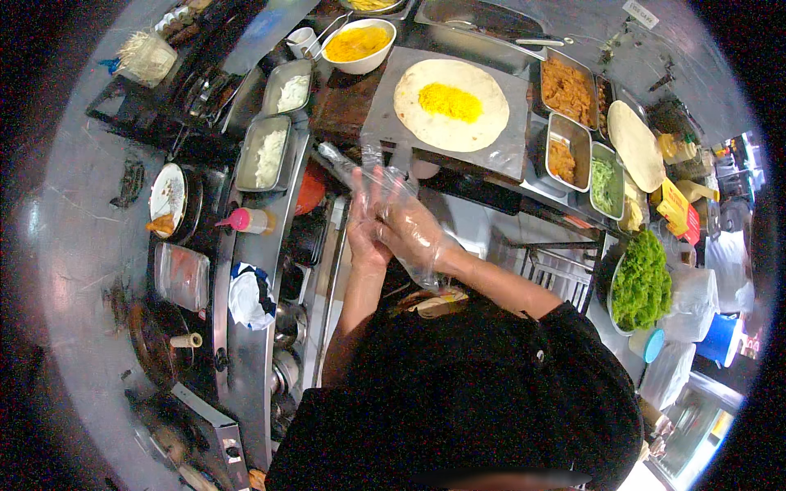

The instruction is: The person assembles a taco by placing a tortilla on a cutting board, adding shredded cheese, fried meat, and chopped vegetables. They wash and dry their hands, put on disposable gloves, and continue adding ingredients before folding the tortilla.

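I see a clear, crinkled plastic glove (399,203) mid-frame, over the right hand (415,231); the left hand (365,237) touches it, but I can't tell how far either grip is open.

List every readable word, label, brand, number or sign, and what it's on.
No text quoted; nothing is reliably legible.
White label on the grey surface, upper right: lettering too small and blurred.
Yellow pack, right: print too small.
Clear plastic glove: no visible print.
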Action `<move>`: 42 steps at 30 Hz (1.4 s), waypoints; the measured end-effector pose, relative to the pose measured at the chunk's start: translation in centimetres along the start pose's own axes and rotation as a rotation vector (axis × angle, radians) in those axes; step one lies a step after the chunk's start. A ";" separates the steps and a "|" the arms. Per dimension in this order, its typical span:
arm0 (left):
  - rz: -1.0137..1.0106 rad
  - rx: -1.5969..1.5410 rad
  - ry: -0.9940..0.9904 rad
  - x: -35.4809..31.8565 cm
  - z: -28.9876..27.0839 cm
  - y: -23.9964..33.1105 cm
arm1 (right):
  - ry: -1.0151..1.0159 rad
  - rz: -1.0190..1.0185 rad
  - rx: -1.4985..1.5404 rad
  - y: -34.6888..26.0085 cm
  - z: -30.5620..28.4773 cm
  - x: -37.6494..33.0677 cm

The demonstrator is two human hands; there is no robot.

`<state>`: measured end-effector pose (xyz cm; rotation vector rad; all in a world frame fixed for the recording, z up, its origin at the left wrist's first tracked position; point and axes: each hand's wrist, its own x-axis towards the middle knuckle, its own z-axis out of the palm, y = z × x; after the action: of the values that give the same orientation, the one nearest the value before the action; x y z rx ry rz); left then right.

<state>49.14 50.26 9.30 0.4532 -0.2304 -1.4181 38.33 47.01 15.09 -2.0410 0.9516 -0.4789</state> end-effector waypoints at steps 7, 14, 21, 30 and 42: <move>-0.063 0.120 0.303 1.2 -2.9 -1.1 | 0.090 0.030 0.336 4.0 3.0 0.1; -0.382 0.050 0.329 -0.5 -6.6 -4.4 | -0.019 0.291 0.902 1.5 2.5 1.2; -0.201 -0.057 0.238 0.3 -1.8 0.6 | 0.087 -0.026 0.137 0.2 -1.5 -0.8; -0.186 0.049 0.300 0.5 -1.6 0.6 | -0.011 0.045 0.014 1.5 1.3 -0.1; -0.119 -0.464 0.011 -0.9 2.2 3.8 | -0.173 0.397 0.893 4.8 0.2 -1.1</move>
<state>51.50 51.07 12.98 0.0930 0.1380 -1.5292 35.59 46.10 11.12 -1.0426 0.8037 -0.3988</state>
